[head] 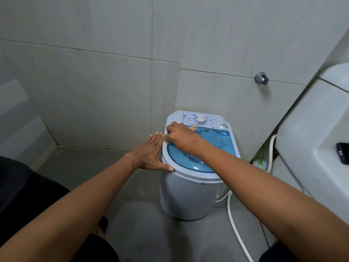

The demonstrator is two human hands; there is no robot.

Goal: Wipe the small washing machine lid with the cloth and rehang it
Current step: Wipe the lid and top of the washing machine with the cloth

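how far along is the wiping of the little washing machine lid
Partway. Done: the near part of the blue lid looks fairly clean. In hand: the right hand presses the cloth on the lid's far left edge, while the left hand rests flat against the machine's rim. Left: dark specks on the lid's far right, then rehanging the cloth.

My left hand (151, 153) lies open with the fingers straight and close together, palm flat against the side and thumb stretched along the near edge, the bare forearm running back toward the lower left. My right hand (180, 136) is curled, knuckles up, fingers bunched downward and gripping, with its wrist bent slightly. The right arm reaches in long and straight from the lower right, crossing above and beyond the left hand.
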